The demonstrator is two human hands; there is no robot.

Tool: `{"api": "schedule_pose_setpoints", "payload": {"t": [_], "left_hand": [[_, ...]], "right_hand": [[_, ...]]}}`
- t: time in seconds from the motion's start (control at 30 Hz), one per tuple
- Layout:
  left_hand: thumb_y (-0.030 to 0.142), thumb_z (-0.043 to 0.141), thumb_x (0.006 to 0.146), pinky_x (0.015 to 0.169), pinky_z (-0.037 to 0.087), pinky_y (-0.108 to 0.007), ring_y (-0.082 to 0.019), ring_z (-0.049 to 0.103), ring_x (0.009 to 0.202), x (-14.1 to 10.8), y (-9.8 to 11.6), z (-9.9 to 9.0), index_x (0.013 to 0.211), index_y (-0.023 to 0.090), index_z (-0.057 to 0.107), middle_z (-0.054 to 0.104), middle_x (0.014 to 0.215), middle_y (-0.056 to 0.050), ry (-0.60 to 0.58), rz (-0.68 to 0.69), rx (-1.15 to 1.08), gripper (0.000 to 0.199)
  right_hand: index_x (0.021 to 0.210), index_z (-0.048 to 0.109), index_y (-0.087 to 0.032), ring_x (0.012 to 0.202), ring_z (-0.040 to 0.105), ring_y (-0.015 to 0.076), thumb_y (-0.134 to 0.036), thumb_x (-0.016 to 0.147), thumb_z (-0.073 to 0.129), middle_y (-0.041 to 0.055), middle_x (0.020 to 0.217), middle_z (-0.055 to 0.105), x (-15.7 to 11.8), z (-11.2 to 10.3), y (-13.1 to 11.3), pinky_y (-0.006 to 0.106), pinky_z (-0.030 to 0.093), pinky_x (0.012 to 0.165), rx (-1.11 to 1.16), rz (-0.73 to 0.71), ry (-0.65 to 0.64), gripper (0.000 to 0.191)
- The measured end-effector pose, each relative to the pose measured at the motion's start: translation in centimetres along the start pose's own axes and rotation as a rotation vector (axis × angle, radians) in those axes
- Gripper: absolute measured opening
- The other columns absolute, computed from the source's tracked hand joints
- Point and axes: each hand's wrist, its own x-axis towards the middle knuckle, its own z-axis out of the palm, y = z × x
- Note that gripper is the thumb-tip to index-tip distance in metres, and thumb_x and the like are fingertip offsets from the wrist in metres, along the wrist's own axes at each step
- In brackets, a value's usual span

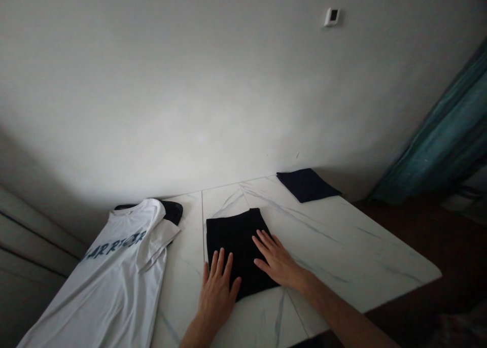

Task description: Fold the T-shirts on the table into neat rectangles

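Observation:
A black folded garment (236, 236) lies flat on the white marble-patterned table (323, 251); its exact kind cannot be made out. My left hand (218, 289) rests on its near left edge, fingers spread. Across its right side lies my right hand (276, 262), also with the fingers apart and the palm down. Neither hand grips the cloth. To the left, a white T-shirt (117, 267) with dark lettering is spread out, one sleeve lying toward the middle. A dark navy folded cloth (308, 184) sits at the far right, by the wall.
Under the T-shirt's collar end pokes out a black object (174, 212). The wall (201, 109) borders the table's far edge and carries a small white device (332, 16). A teal curtain (437, 135) hangs at the right, beyond the table's right edge.

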Motion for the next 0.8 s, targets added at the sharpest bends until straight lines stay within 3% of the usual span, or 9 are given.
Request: {"api": "schedule_pose_setpoints", "payload": {"t": [0.07, 0.17, 0.23, 0.33, 0.43, 0.5, 0.6, 0.7, 0.8], "left_hand": [[0.038, 0.048, 0.096, 0.122, 0.024, -0.059, -0.032, 0.021, 0.153, -0.7, -0.3, 0.0, 0.152, 0.021, 0.041, 0.027, 0.166, -0.012, 0.102, -0.112, -0.239, 0.059], [0.044, 0.058, 0.091, 0.12, 0.034, -0.05, -0.032, 0.033, 0.149, -2.4, -1.0, -0.8, 0.145, 0.018, 0.048, 0.04, 0.159, -0.015, 0.202, -0.391, -0.719, 0.061], [0.046, 0.071, 0.082, 0.112, 0.045, -0.046, -0.033, 0.045, 0.142, -3.8, -1.5, -1.8, 0.136, 0.021, 0.056, 0.053, 0.149, -0.014, 0.175, -0.627, -1.032, 0.061], [0.041, 0.081, 0.074, 0.088, 0.058, -0.039, -0.03, 0.064, 0.119, -5.2, -1.6, -3.2, 0.121, 0.022, 0.063, 0.066, 0.129, -0.013, 0.119, -0.946, -1.334, 0.054], [0.036, 0.087, 0.069, 0.066, 0.054, -0.027, -0.02, 0.071, 0.083, -5.0, -0.8, -4.3, 0.107, 0.017, 0.066, 0.073, 0.098, -0.01, 0.032, -1.111, -1.412, 0.048], [0.035, 0.09, 0.065, 0.057, 0.049, -0.022, -0.014, 0.067, 0.066, -4.1, 0.0, -4.8, 0.094, 0.014, 0.067, 0.069, 0.079, -0.005, -0.034, -1.144, -1.398, 0.043], [0.034, 0.085, 0.074, 0.048, 0.041, -0.019, -0.009, 0.058, 0.051, -2.4, 1.1, -5.3, 0.08, 0.014, 0.061, 0.06, 0.063, 0.001, -0.087, -1.173, -1.306, 0.032], [0.028, 0.075, 0.083, 0.044, 0.039, -0.019, -0.01, 0.057, 0.048, -1.5, 1.7, -5.5, 0.081, 0.017, 0.057, 0.057, 0.059, 0.004, -0.115, -1.203, -1.231, 0.022], [0.024, 0.075, 0.08, 0.055, 0.052, -0.025, -0.015, 0.067, 0.058, -2.4, 1.7, -5.1, 0.086, 0.019, 0.056, 0.061, 0.064, 0.002, -0.086, -1.2, -1.314, 0.021]], "right_hand": [[0.157, 0.034, -0.018, 0.15, 0.029, 0.03, -0.043, 0.099, 0.043, 0.0148, 0.164, 0.028, -1.6, 0.4, 0.1, 0.05, 0.031, 0.119, 0.019, 0.1, 0.115, 0.064], [0.149, 0.046, -0.014, 0.129, 0.056, 0.0335, -0.038, 0.096, 0.045, 0.021, 0.142, 0.057, -4.5, 0.6, 0.4, 0.048, 0.046, 0.104, 0.024, 0.329, 0.24, 0.058], [0.135, 0.057, -0.014, 0.106, 0.068, 0.033, -0.041, 0.096, 0.045, 0.0192, 0.115, 0.071, -6.3, 0.3, 0.5, 0.045, 0.051, 0.091, 0.042, 0.464, 0.204, 0.049], [0.108, 0.066, -0.018, 0.086, 0.071, 0.0291, -0.045, 0.096, 0.046, 0.012, 0.088, 0.074, -7.6, -0.4, 0.5, 0.038, 0.049, 0.078, 0.106, 0.558, 0.085, 0.036], [0.087, 0.063, -0.022, 0.081, 0.069, 0.0265, -0.045, 0.093, 0.052, 0.0076, 0.08, 0.072, -7.2, -0.9, 0.2, 0.034, 0.044, 0.07, 0.138, 0.565, 0.036, 0.026], [0.076, 0.058, -0.023, 0.077, 0.067, 0.0253, -0.042, 0.089, 0.055, 0.0064, 0.077, 0.07, -6.6, -1.0, 0.0, 0.033, 0.041, 0.067, 0.145, 0.571, 0.034, 0.023], [0.067, 0.05, -0.025, 0.071, 0.063, 0.0228, -0.041, 0.085, 0.055, 0.0042, 0.071, 0.067, -5.9, -1.2, -0.2, 0.032, 0.038, 0.064, 0.224, 0.575, 0.094, 0.024], [0.068, 0.045, -0.026, 0.06, 0.058, 0.0192, -0.046, 0.08, 0.055, -0.0001, 0.061, 0.06, -5.4, -1.4, -0.2, 0.03, 0.039, 0.059, 0.469, 0.609, 0.145, 0.025], [0.076, 0.044, -0.027, 0.05, 0.053, 0.0164, -0.051, 0.075, 0.056, -0.0043, 0.058, 0.055, -5.6, -1.4, -0.1, 0.028, 0.039, 0.05, 0.764, 0.684, 0.136, 0.027]]}}
